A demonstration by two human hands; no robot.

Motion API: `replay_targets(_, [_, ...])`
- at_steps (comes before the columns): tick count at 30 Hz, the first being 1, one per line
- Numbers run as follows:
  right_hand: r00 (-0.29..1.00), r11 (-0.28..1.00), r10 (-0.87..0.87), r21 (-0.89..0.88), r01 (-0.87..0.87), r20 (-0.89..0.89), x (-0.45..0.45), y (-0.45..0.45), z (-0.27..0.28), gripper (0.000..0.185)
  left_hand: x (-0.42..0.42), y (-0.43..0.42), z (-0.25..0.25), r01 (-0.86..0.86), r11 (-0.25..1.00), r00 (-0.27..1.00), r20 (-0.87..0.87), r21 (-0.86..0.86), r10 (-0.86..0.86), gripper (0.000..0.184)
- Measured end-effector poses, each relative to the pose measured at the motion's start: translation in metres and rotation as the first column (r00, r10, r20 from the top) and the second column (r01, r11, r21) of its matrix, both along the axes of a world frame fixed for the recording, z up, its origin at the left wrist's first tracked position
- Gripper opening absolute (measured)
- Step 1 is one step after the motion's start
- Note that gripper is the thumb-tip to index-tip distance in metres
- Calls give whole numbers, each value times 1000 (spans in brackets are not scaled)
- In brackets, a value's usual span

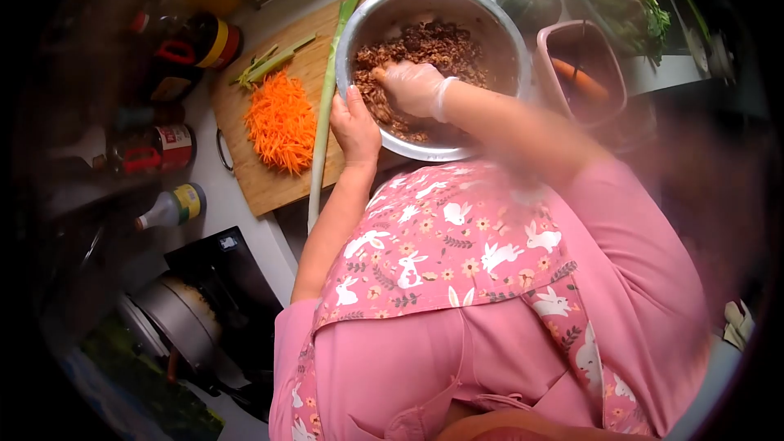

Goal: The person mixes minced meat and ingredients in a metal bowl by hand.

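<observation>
A wide metal bowl (512, 49) holds a brown minced mixture (433, 45). My left hand (356, 126) grips the bowl's near left rim, with the thumb over the edge. Inside the bowl, my right hand (411, 88) wears a clear glove and presses into the mixture; its fingers are curled and partly hidden there. Left of the bowl lies a wooden cutting board (273, 192) with a heap of shredded carrot (280, 122) and cut green stalks (278, 60). A long scallion (324, 106) runs between the carrot and the bowl.
A pink basin (614, 106) with a carrot (580, 79) stands at the right, near a green squash (527, 0) and leafy greens (653, 24). Sauce bottles (220, 43) and a white bottle (171, 206) line the left. A pot (175, 318) sits at lower left.
</observation>
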State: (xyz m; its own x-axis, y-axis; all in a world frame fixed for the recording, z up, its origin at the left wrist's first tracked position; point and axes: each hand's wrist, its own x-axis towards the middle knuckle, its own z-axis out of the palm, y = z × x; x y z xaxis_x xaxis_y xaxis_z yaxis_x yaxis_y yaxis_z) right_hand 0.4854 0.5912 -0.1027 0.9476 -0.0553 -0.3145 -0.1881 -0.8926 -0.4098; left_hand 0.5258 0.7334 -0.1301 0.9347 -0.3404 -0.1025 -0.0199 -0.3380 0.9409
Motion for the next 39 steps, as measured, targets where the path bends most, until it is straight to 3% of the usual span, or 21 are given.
replay_targets(4, [972, 992, 28, -114, -55, -233, -5, -18, 1, 19, 0, -2, 4, -1, 1000, 1000, -1, -24, 1, 36])
replay_targets(5, [990, 997, -77, -16, 75, -120, -14, -24, 13, 18, 0, 0, 5, 18, 1000, 999, 35, 4, -18, 37])
replay_targets(8, [992, 997, -70, -19, 73, 101, -6, -32, 22, 41, -2, 2, 8, 24, 998, 999, 27, 59, -26, 37])
replay_targets(10, [991, 997, -56, 69, 47, 125, 4, -14, 24, 55, 3, 0, -5, 27, 1000, 1000, 12, -11, -27, 37])
replay_targets(12, [994, 994, 73, 91, -66, -79, 13, -1, 23, 47, 3, 1, -6, 11, 999, 1000, 23, -35, -11, 37])
replay_targets(13, [991, 992, 108, 66, -103, -74, 12, -4, -10, 39, 2, -1, -6, -2, 998, 1000, 27, -64, 4, 37])
replay_targets(18, [959, 939, 258, -204, -277, -114, -9, -33, 8, 20, 0, -4, 6, 5, 1000, 1000, 22, -25, -4, 37])
replay_targets(19, [952, 884, 302, -363, -296, -41, -13, -40, 18, 19, -1, -4, 9, -1, 1000, 999, 32, -5, 1, 38])
replay_targets(20, [927, 888, 327, -396, -234, 185, -16, -53, 13, 26, -1, -3, 8, 3, 1000, 1000, 31, -3, -3, 38])
replay_targets(22, [940, 964, 157, -255, -78, 304, -3, -76, -1, 34, 1, -2, 5, 20, 999, 998, 53, 35, -22, 38])
replay_targets(23, [984, 970, 105, -232, -70, 141, 4, -93, -24, 54, 0, -4, 5, 22, 999, 998, 59, 35, -24, 38])
replay_targets(26, [969, 969, -241, -43, 243, 47, -9, -70, -20, 42, 0, -6, 0, -36, 997, 992, 121, -74, 45, 31])
replay_targets(28, [978, 982, -174, 59, 181, -115, -17, -53, -9, 36, 0, -6, -5, -22, 995, 993, 116, -102, 34, 31])
replay_targets(30, [991, 946, -32, 316, 71, -126, -22, -50, 10, 33, 0, -5, 4, -4, 999, 997, 75, -53, 8, 33])
replay_targets(32, [998, 912, -38, 406, 57, -55, -12, -67, 8, 30, 1, -2, 7, 14, 1000, 999, 33, -1, -14, 35])
replay_targets(33, [994, 949, -100, 296, 109, -45, -1, -73, 9, 33, 1, -2, 6, 19, 1000, 999, 30, 5, -19, 36])
replay_targets(34, [963, 975, -217, 84, 206, 159, 3, -74, 7, 35, 2, -3, 4, 30, 999, 999, 27, 11, -30, 36])
replay_targets(36, [924, 923, -357, 203, 326, 139, 29, -70, -8, 37, 3, -4, 1, 39, 999, 998, 43, 1, -39, 36])
replay_targets(37, [969, 911, -242, 356, 210, 48, 37, -60, -16, 37, 4, -5, -1, 42, 999, 998, 57, -8, -41, 37])
replay_targets(38, [986, 923, -122, 378, 72, 110, 36, -39, -21, 35, 5, -5, -5, 46, 999, 997, 59, -10, -45, 37])
replay_targets(39, [996, 964, 92, 248, -94, 22, 32, -21, -16, 32, 6, -4, -10, 29, 998, 998, 62, -50, -26, 37])
